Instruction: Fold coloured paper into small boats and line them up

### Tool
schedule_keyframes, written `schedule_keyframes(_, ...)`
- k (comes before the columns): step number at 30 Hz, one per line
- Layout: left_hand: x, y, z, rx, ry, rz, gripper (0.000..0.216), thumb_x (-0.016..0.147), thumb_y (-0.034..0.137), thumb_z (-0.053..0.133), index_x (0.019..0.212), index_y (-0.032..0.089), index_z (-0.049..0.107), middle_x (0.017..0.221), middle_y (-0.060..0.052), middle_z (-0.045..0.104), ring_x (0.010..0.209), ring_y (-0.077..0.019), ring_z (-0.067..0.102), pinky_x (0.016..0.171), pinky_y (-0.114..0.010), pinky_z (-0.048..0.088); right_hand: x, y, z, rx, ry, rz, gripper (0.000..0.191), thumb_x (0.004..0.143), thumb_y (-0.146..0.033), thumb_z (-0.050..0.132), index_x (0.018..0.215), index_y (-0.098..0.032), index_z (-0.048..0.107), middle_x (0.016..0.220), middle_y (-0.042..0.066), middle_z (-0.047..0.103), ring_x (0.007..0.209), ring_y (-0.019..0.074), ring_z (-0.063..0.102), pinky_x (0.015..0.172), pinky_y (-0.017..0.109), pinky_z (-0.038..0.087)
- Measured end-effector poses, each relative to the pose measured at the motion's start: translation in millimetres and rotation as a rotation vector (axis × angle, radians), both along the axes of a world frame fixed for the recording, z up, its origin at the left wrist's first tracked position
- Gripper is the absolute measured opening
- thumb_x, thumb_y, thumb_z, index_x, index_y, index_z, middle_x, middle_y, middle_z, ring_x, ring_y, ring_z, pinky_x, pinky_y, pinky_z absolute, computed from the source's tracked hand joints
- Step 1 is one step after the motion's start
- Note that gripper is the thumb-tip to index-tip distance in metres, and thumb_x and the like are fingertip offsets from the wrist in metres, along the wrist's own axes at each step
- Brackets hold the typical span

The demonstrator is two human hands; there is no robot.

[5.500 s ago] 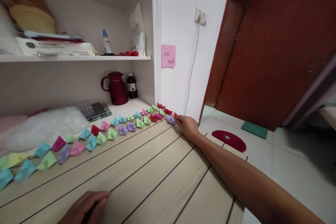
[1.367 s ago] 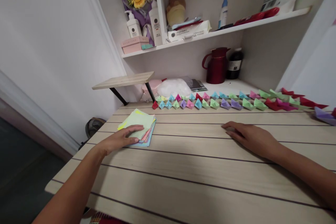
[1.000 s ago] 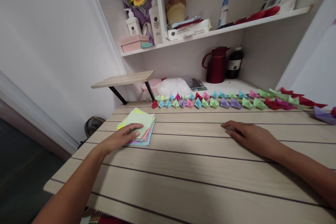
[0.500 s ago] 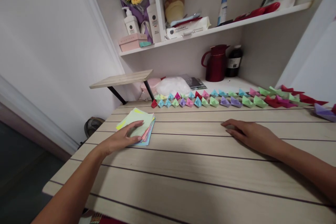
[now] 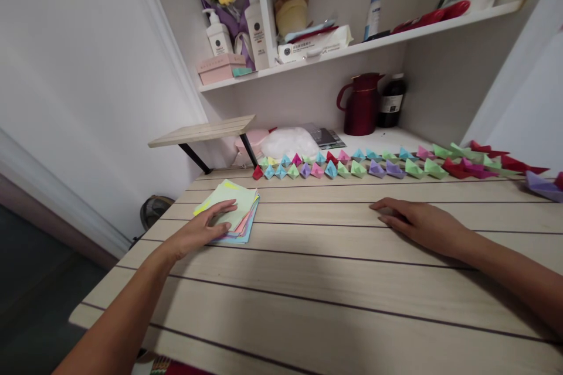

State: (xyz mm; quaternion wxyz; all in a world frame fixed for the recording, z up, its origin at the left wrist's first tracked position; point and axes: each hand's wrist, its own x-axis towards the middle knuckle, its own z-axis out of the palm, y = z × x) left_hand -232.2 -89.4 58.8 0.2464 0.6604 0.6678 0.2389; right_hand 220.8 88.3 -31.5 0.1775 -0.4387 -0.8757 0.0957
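My left hand (image 5: 200, 228) lies with fingers stretched out on a stack of coloured paper squares (image 5: 237, 205), light green on top, at the left of the wooden table (image 5: 308, 281). My right hand (image 5: 417, 222) rests flat and open on the tabletop near the middle right, holding nothing. Behind both hands a long double row of small folded paper boats (image 5: 352, 167) in several colours runs along the back of the table, from a red one at the left to a purple one (image 5: 543, 187) at the far right.
A small raised wooden shelf (image 5: 202, 130) stands at the back left. Behind the boats are a red jug (image 5: 363, 104), a dark bottle (image 5: 390, 104) and a white plastic bag (image 5: 290, 142). The upper shelf (image 5: 352, 50) carries bottles, a pink box and a plush toy.
Several seconds ago my right hand was at the far right end of the boat row; now it lies flat mid-table. My left hand came onto the paper stack; over the last second its fingers shifted only slightly.
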Motion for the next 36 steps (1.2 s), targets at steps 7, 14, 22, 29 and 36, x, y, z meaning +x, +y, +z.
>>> schedule_keyframes(7, -0.5, 13.2, -11.1, 0.307, 0.467, 0.046, 0.035, 0.091, 0.046, 0.046, 0.099, 0.023, 0.071, 0.115, -0.008, 0.07, 0.11, -0.0253, 0.061, 0.1, -0.044, 0.042, 0.9, 2.0, -1.9, 0.01, 0.018, 0.015, 0.036, 0.09, -0.044, 0.043, 0.118, -0.03, 0.061, 0.114, 0.004, 0.071, 0.092, 0.0292, 0.069, 0.073, 0.04, 0.054)
schedule_keyframes(14, 15.0, 26.7, 8.6, 0.386, 0.601, 0.002, 0.024, 0.091, 0.03, 0.046, 0.09, 0.022, 0.069, 0.097, -0.006, 0.07, 0.097, -0.0241, 0.062, 0.107, -0.051, 0.027, 0.0, 3.2, -1.8, -0.002, 0.0, 0.015, 0.033, 0.091, -0.04, 0.043, 0.119, -0.032, 0.059, 0.117, 0.003, 0.07, 0.096, 0.0287, 0.068, 0.077, 0.041, 0.053)
schedule_keyframes(22, 18.0, 80.1, -1.5, 0.394, 0.587, 0.037, 0.043, 0.091, 0.02, 0.036, 0.13, 0.026, 0.054, 0.104, -0.008, 0.059, 0.093, -0.0224, 0.06, 0.084, -0.035, 0.047, -1.0, -2.5, 6.8, -0.003, 0.011, 0.029, 0.032, 0.09, -0.037, 0.043, 0.116, -0.031, 0.06, 0.116, 0.002, 0.07, 0.096, 0.0276, 0.067, 0.074, 0.038, 0.052)
schedule_keyframes(29, 4.5, 80.5, -32.7, 0.372, 0.504, 0.086, 0.058, 0.089, 0.016, 0.032, 0.146, 0.023, 0.03, 0.102, -0.007, 0.057, 0.097, -0.0219, 0.057, 0.087, -0.036, 0.047, -1.4, -2.4, 7.6, 0.005, 0.027, 0.022, 0.031, 0.088, -0.035, 0.045, 0.115, -0.031, 0.061, 0.113, 0.002, 0.071, 0.093, 0.0274, 0.068, 0.071, 0.037, 0.051)
schedule_keyframes(36, -0.4, 81.8, -40.0, 0.328, 0.488, 0.054, 0.065, 0.086, 0.013, 0.035, 0.149, 0.029, 0.025, 0.094, -0.003, 0.049, 0.09, -0.0194, 0.054, 0.087, -0.033, 0.044, -1.0, -1.5, 6.9, -0.015, -0.002, -0.007, 0.032, 0.089, -0.037, 0.044, 0.117, -0.033, 0.06, 0.116, 0.001, 0.07, 0.097, 0.0285, 0.068, 0.071, 0.037, 0.051)
